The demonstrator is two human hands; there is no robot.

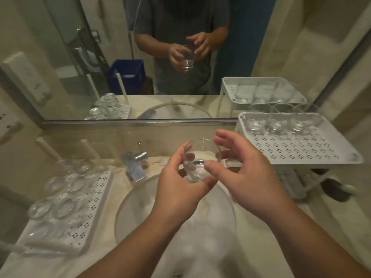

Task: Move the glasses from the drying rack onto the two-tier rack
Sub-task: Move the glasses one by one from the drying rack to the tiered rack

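1. Midway, the left hand (181,189) grips one glass (197,160) upright over the sink (128,213), rim up for carrying.
2. The right hand (244,169), fingers loosely spread and holding nothing, closes in beside it, likely to take over.
3. Right of the sink, the two-tier rack (313,153) has room; left, the drying rack (96,189) holds inverted glasses.

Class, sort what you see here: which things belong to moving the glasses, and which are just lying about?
Job: clear drinking glass in left hand; right hand; white perforated drying rack; white two-tier rack.

Lying about: chrome tap; round sink; blue crate.
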